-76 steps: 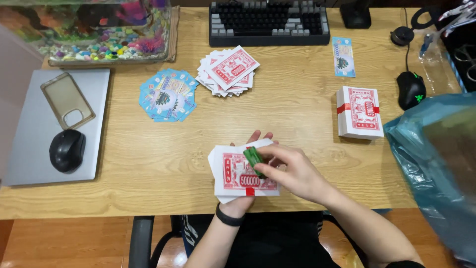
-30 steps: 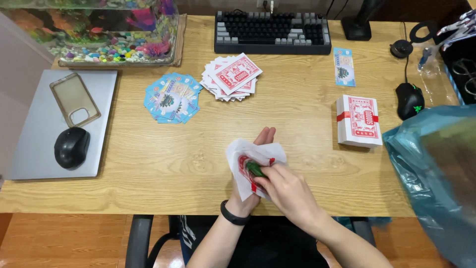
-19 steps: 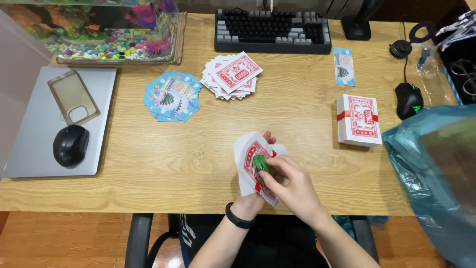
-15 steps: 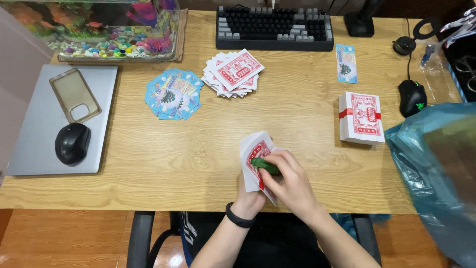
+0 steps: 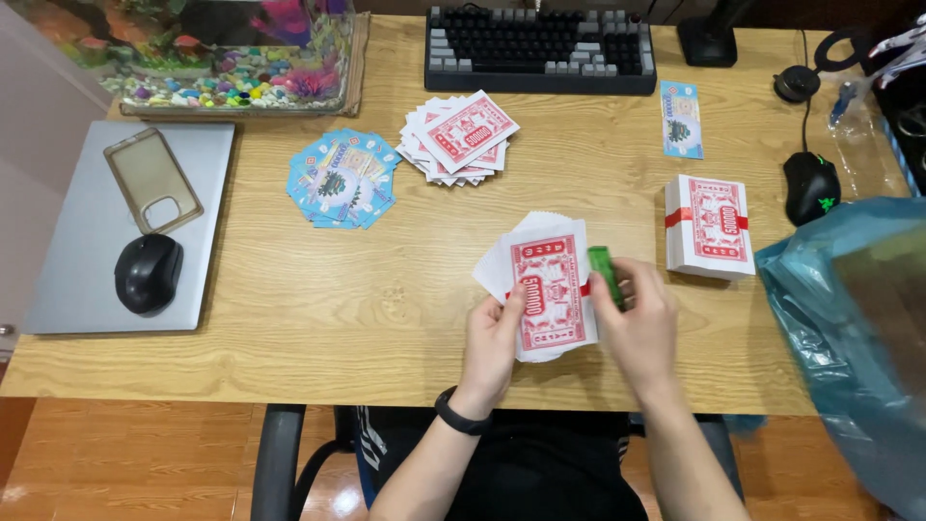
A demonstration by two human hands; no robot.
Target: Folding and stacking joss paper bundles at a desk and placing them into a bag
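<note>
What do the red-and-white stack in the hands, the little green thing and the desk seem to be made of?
The stack looks like thin printed paper: its sheets fan out at the edges. The green thing in the right hand seems to be glossy plastic, though it is too small to be sure. The desk shows light wood grain, possibly laminate.

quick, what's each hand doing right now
left hand: closed on the fanned red paper stack
right hand: holding a green object against that stack

blue bag [image 5: 849, 328] cut off rt, fish tank [image 5: 241, 48] cropped
</note>
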